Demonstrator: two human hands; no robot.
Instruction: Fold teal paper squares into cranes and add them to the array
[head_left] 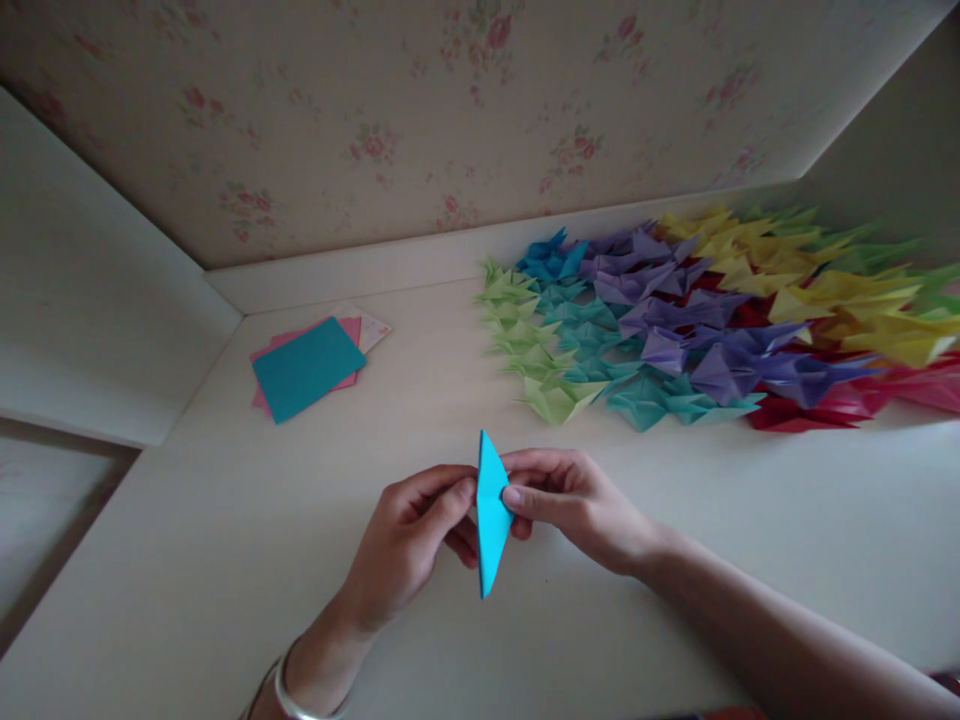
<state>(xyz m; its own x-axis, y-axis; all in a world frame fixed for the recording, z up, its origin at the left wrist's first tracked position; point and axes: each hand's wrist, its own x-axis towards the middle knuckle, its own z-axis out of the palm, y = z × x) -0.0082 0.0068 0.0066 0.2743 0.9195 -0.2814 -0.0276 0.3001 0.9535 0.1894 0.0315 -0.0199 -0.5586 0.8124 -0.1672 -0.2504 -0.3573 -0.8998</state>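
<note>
We look down on a pale surface (225,560), where a person's two bare hands meet over one piece of folded blue paper (491,545). The paper is near the middle of our view, raised between the hands, standing nearly on end, with a point at top and bottom. The left hand (409,535) is closed in a pinch at the paper's left edge, thumb towards us. The right hand (574,505) pinches it from the other side, thumb pressed on the front, fingers mostly behind. We judge this piece to be partway through: it is creased and narrow, but flatter than the many finished-looking shapes (727,365) massed at the right. Those stand in crowded rows of green, teal, blue, purple, yellow, red and pink, too tightly packed for us to count. At the left, near the wall (375,150), a flat teal sheet (307,370) lies over pink paper (349,328), with a pale card (377,330) peeking out behind; these look unfolded. We make out no container: shapes and sheets lie straight on the surface. How many folds remain, we cannot tell.
</note>
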